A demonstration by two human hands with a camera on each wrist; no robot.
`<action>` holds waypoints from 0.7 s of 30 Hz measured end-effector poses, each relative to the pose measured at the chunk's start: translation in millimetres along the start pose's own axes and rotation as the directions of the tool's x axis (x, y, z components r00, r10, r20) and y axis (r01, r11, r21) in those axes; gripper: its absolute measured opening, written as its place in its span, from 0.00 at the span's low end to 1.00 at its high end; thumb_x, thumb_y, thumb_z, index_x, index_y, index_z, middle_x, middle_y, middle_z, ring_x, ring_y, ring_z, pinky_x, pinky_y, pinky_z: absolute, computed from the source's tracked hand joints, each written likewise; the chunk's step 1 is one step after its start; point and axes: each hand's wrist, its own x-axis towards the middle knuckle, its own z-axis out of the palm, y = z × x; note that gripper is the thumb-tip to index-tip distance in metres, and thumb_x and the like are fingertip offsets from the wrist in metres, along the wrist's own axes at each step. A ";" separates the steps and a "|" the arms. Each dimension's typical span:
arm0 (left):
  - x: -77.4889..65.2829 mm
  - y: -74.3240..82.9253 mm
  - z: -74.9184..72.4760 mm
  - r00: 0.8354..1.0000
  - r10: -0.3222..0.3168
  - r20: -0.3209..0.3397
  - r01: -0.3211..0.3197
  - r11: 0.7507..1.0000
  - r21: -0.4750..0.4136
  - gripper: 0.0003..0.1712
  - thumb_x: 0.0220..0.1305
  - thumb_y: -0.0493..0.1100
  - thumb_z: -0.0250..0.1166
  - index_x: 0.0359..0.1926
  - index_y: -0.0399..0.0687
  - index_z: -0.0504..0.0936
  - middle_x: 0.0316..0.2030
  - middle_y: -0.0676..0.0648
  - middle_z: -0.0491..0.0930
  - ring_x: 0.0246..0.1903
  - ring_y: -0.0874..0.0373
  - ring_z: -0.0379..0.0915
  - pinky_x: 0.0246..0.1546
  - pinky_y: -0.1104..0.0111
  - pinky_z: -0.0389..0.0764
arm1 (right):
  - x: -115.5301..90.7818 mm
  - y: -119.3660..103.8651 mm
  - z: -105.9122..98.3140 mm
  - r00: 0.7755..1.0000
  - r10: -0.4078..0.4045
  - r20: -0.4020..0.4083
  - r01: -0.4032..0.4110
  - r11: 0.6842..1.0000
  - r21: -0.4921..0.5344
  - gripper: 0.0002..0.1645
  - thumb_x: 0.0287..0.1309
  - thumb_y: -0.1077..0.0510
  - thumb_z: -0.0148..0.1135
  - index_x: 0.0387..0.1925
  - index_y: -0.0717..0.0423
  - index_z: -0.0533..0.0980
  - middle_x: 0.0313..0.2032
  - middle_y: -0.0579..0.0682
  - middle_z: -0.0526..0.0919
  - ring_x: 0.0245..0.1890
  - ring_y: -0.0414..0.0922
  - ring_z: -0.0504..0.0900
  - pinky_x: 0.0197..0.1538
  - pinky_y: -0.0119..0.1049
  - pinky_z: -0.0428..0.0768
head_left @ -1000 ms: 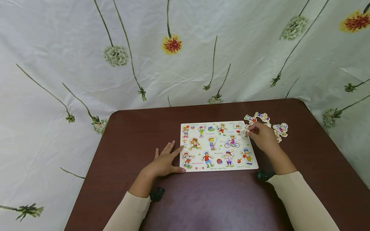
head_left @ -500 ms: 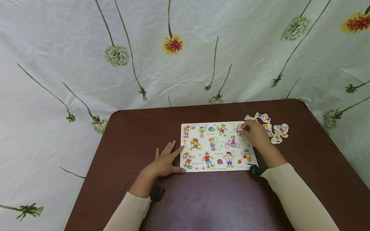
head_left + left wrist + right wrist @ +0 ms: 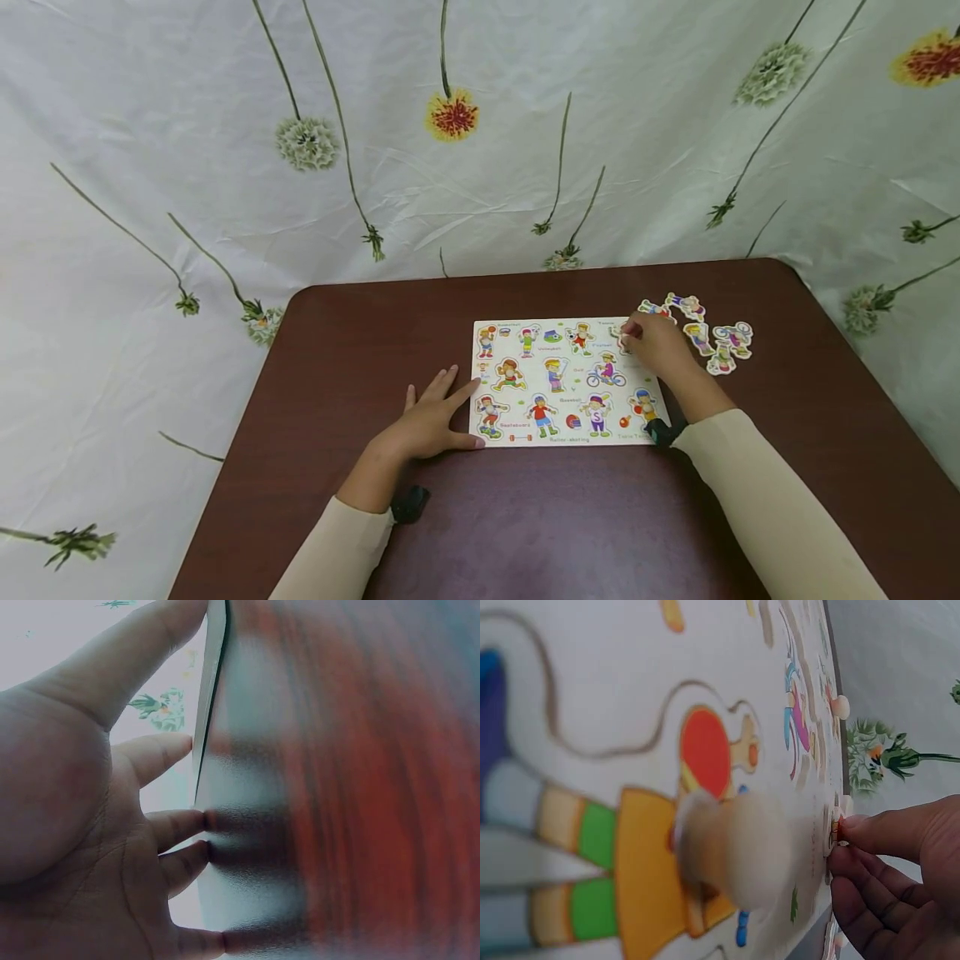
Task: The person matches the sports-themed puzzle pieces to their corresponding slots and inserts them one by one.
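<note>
A white puzzle board (image 3: 534, 385) printed with children playing sports lies on the table. My left hand (image 3: 426, 427) rests with spread fingers at its left side. In the left wrist view, the thumb (image 3: 142, 652) and index finger (image 3: 161, 756) touch the board's edge (image 3: 209, 697). At the top right corner, my right hand (image 3: 662, 348) pinches a small puzzle piece (image 3: 835, 831) between thumb and fingers, against or just over the board. Fingers hide most of that piece. A wooden knob (image 3: 750, 851) stands up from the table-tennis figure near the right wrist camera.
Several loose figure pieces (image 3: 698, 337) lie right of the board, some behind the right hand. One shows a bicycle (image 3: 735, 337). The dark brown table (image 3: 360, 333) ends at a flowered white cloth (image 3: 495, 192).
My right hand has moved left from beside the loose pieces onto the board's top right corner, carrying the pinched piece. Over the last half second it barely shifts. The left hand stays put.
</note>
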 end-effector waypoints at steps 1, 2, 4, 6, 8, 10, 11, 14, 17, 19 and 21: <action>0.3 -0.1 0.1 1.000 0.001 0.000 -0.001 1.000 0.003 0.55 0.51 0.66 0.69 0.76 0.67 0.51 0.78 0.45 0.38 0.78 0.48 0.30 0.70 0.35 0.30 | 1.7 0.6 1.3 1.000 -0.004 0.006 0.004 1.000 -0.003 0.05 0.64 0.62 0.58 0.39 0.61 0.77 0.34 0.59 0.81 0.32 0.50 0.76 0.34 0.38 0.74; 0.2 -0.1 0.1 1.000 0.002 0.000 -0.002 1.000 0.004 0.55 0.51 0.66 0.69 0.76 0.67 0.51 0.78 0.45 0.38 0.78 0.48 0.30 0.70 0.35 0.30 | 3.1 0.7 2.4 1.000 -0.006 0.012 0.006 1.000 -0.007 0.05 0.64 0.62 0.59 0.38 0.61 0.77 0.34 0.59 0.81 0.32 0.50 0.76 0.33 0.38 0.73; 0.1 -0.2 -0.1 1.000 0.003 0.003 -0.003 1.000 0.008 0.55 0.51 0.66 0.69 0.76 0.67 0.51 0.78 0.45 0.38 0.78 0.48 0.30 0.70 0.35 0.30 | 5.5 0.9 4.4 1.000 -0.007 0.022 0.007 1.000 -0.016 0.04 0.63 0.63 0.59 0.37 0.62 0.77 0.34 0.58 0.81 0.32 0.49 0.76 0.34 0.37 0.74; -0.1 -0.1 -0.4 1.000 0.004 0.007 -0.004 1.000 0.009 0.55 0.51 0.66 0.69 0.76 0.66 0.51 0.78 0.44 0.39 0.78 0.48 0.30 0.70 0.35 0.30 | 7.3 0.5 5.6 0.999 -0.002 0.032 0.003 1.000 -0.022 0.04 0.63 0.64 0.59 0.37 0.62 0.77 0.34 0.59 0.80 0.32 0.50 0.75 0.34 0.37 0.74; -0.6 0.8 -1.2 1.000 0.002 0.009 -0.002 1.000 0.008 0.55 0.51 0.66 0.69 0.76 0.66 0.51 0.78 0.44 0.39 0.78 0.47 0.30 0.70 0.35 0.30 | 7.9 0.0 5.9 0.999 0.005 0.038 -0.005 1.000 -0.024 0.04 0.63 0.64 0.58 0.38 0.62 0.77 0.34 0.59 0.80 0.32 0.50 0.76 0.34 0.38 0.74; -0.8 1.5 -1.8 1.000 0.000 0.009 0.000 1.000 0.008 0.55 0.51 0.66 0.70 0.76 0.66 0.51 0.78 0.43 0.40 0.78 0.47 0.31 0.70 0.35 0.30 | 8.1 -0.4 5.6 0.999 0.009 0.042 -0.008 1.000 -0.019 0.05 0.64 0.64 0.58 0.39 0.62 0.76 0.35 0.59 0.80 0.33 0.50 0.76 0.35 0.38 0.74; -0.8 1.6 -1.9 1.000 -0.001 0.010 0.001 1.000 0.008 0.55 0.51 0.66 0.70 0.76 0.66 0.51 0.78 0.43 0.40 0.78 0.47 0.31 0.70 0.36 0.30 | 7.9 -0.6 5.3 0.999 0.011 0.044 -0.011 1.000 -0.017 0.05 0.64 0.63 0.58 0.39 0.62 0.76 0.35 0.59 0.80 0.33 0.50 0.76 0.35 0.38 0.74; -0.7 1.6 -1.6 1.000 0.008 0.002 -0.008 1.000 0.007 0.55 0.52 0.65 0.70 0.75 0.64 0.52 0.77 0.42 0.41 0.78 0.46 0.31 0.70 0.35 0.31 | 7.2 -1.0 4.6 0.999 0.015 0.046 -0.014 1.000 -0.010 0.06 0.64 0.63 0.57 0.40 0.63 0.76 0.36 0.59 0.80 0.33 0.50 0.76 0.35 0.38 0.74; 0.2 1.0 -0.4 1.000 0.009 0.001 -0.009 1.000 0.014 0.55 0.52 0.65 0.70 0.75 0.65 0.52 0.77 0.42 0.40 0.78 0.46 0.31 0.70 0.35 0.31 | 6.3 -0.7 4.3 0.999 0.018 0.043 -0.017 1.000 -0.010 0.06 0.64 0.63 0.58 0.40 0.63 0.76 0.36 0.59 0.80 0.33 0.50 0.76 0.35 0.39 0.74; 0.6 1.0 0.3 1.000 0.006 0.001 -0.006 1.000 0.016 0.55 0.52 0.66 0.69 0.76 0.65 0.52 0.77 0.42 0.40 0.78 0.47 0.31 0.70 0.35 0.31 | 5.9 0.0 4.5 0.999 0.018 0.038 -0.018 1.000 -0.009 0.05 0.64 0.63 0.58 0.40 0.63 0.76 0.36 0.60 0.80 0.33 0.50 0.76 0.35 0.39 0.74; 1.0 1.4 0.7 1.000 0.001 0.004 -0.001 1.000 0.018 0.55 0.51 0.66 0.69 0.76 0.66 0.51 0.78 0.43 0.40 0.78 0.47 0.31 0.70 0.35 0.30 | 5.1 0.4 4.9 0.999 0.022 0.032 -0.022 1.000 -0.009 0.05 0.64 0.63 0.58 0.39 0.62 0.76 0.36 0.59 0.80 0.33 0.50 0.76 0.36 0.38 0.74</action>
